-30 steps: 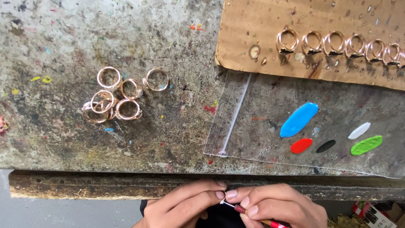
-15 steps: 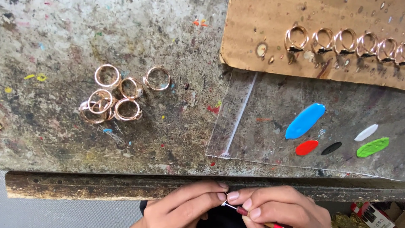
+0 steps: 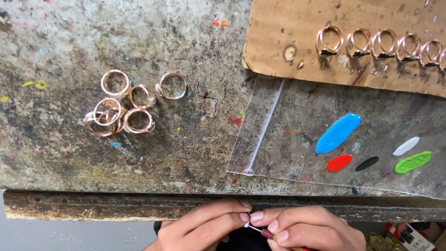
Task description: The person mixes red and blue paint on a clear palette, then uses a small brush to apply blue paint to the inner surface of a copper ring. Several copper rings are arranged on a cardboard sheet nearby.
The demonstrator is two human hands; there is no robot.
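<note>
Down at the bottom edge, below the front lip of the worn, paint-flecked workbench (image 3: 195, 153), the two hands meet. The left hand (image 3: 204, 230) pinches a small ring (image 3: 248, 218) between thumb and forefinger, though most of it is hidden by the fingertips. The right hand (image 3: 309, 228) grips a thin red-handled tool (image 3: 267, 234), whose fine metal tip touches the ring. On the bench, well apart from the hands, a cluster of copper-coloured rings (image 3: 125, 104) lies loose on the left, some overlapping. At the upper right a piece of brown cardboard (image 3: 278, 42) bears a row of similar rings (image 3: 385, 44) standing upright along it. Just below the cardboard lies a clear plastic sheet (image 3: 278, 139) with dabs of paint on it: a long blue dab (image 3: 337, 133), a red dab (image 3: 339, 163), a black dab (image 3: 367, 163), a white dab (image 3: 405, 146) and a green dab (image 3: 412, 162).
</note>
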